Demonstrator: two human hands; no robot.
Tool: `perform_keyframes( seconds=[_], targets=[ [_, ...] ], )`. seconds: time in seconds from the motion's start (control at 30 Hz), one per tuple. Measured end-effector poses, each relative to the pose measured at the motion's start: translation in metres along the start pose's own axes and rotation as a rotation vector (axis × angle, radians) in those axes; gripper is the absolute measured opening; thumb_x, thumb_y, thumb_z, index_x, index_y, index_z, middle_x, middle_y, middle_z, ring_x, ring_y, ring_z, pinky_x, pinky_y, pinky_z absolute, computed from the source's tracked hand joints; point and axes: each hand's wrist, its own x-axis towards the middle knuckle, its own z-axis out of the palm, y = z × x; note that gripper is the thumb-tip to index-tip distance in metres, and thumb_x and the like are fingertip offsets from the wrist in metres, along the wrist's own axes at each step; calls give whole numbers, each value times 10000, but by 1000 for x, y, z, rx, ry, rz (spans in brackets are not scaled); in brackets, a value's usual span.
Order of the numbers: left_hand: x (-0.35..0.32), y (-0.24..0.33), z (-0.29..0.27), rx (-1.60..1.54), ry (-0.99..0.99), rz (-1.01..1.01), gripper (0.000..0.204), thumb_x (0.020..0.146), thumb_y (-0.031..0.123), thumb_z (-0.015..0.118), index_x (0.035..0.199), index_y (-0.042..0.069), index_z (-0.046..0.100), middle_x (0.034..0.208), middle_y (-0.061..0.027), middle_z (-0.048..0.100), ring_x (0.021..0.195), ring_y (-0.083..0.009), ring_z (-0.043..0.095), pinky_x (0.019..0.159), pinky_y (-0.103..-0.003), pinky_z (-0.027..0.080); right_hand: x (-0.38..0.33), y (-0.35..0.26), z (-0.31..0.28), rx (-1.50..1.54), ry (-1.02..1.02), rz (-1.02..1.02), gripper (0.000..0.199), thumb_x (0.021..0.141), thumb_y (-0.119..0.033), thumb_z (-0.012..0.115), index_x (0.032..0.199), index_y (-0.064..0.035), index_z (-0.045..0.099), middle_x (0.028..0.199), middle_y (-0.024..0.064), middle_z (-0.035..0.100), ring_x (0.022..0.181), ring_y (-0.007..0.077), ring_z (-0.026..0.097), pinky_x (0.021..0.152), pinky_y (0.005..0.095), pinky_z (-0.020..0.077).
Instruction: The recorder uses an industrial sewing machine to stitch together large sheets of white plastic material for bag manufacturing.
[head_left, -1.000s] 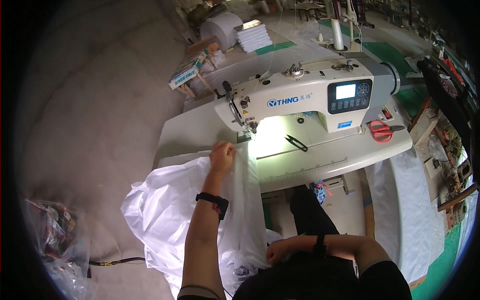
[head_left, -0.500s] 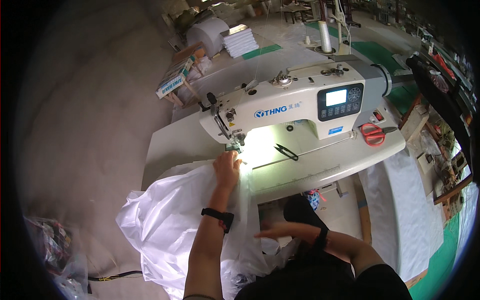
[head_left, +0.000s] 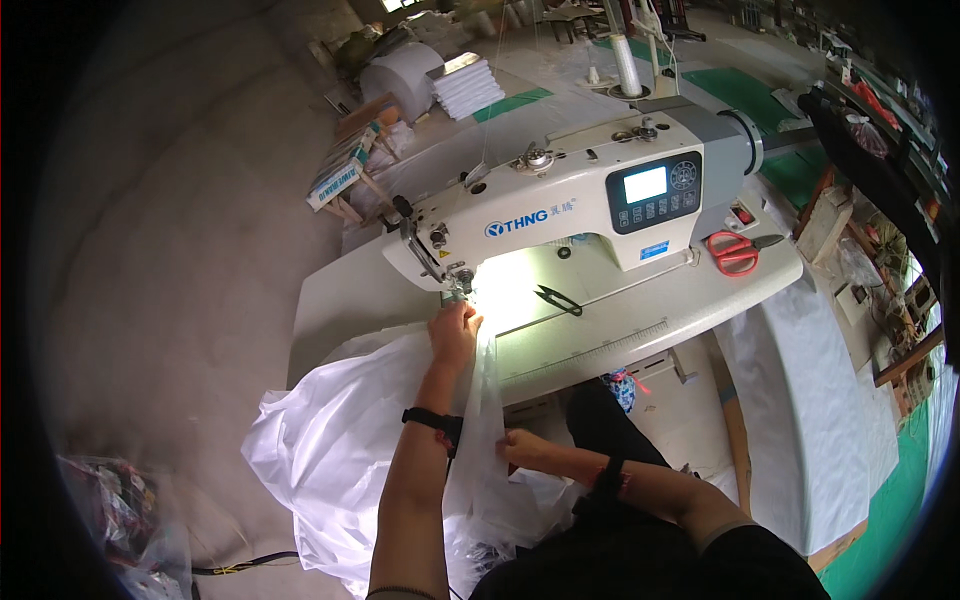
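Close to the needle of a white sewing machine (head_left: pixel 560 190), my left hand (head_left: pixel 455 330) pinches the edge of a thin white sheet (head_left: pixel 340 440). The sheet spills over the table's near left edge in loose folds. Lower down, my right hand (head_left: pixel 522 450) is closed on the hanging edge of the same sheet, next to my lap. A bright lamp washes out the area right of the needle, so the fingertips there show poorly. Black thread snips (head_left: pixel 560 299) lie on the machine bed to the right of my left hand.
Red-handled scissors (head_left: pixel 733 254) rest at the table's right end. A white thread cone (head_left: pixel 626 68) stands behind the machine. White sheeting (head_left: pixel 790 420) hangs over a surface at the right. Beyond the table are a large white roll (head_left: pixel 398 82) and a stack of white packs (head_left: pixel 467 87).
My right hand has moved forward and slightly left from beside the sheet and has closed on its hanging edge. My left hand stays by the needle. The view has shifted slightly.
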Motion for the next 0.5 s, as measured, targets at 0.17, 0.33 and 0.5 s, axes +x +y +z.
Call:
perform_keyframes(
  seconds=[0.17, 0.33, 0.5],
  targets=[
    [-11, 16, -4, 166, 92, 58, 216, 749, 196, 718, 893, 109, 584, 949, -60, 585, 899, -279, 568, 773, -421, 442, -5, 11, 6, -40, -110, 91, 259, 948, -188, 431, 1035, 24, 551, 819, 108, 614, 688, 191, 646, 567, 324, 548],
    [-26, 31, -11, 295, -24, 11, 225, 777, 243, 692, 948, 131, 598, 1003, -70, 566, 948, -288, 552, 795, -449, 442, -32, 3, 21, -46, -150, 124, 299, 962, -221, 414, 1057, 35, 536, 846, 143, 627, 708, 222, 657, 584, 347, 566],
    [-40, 36, -22, 163, 137, 259, 140, 799, 222, 661, 866, 131, 579, 926, -47, 572, 906, -268, 556, 849, -511, 398, -55, -52, 10, -564, -202, 285, 446, 931, -395, 460, 1080, 18, 537, 927, 148, 652, 739, 282, 665, 643, 389, 548]
  ],
)
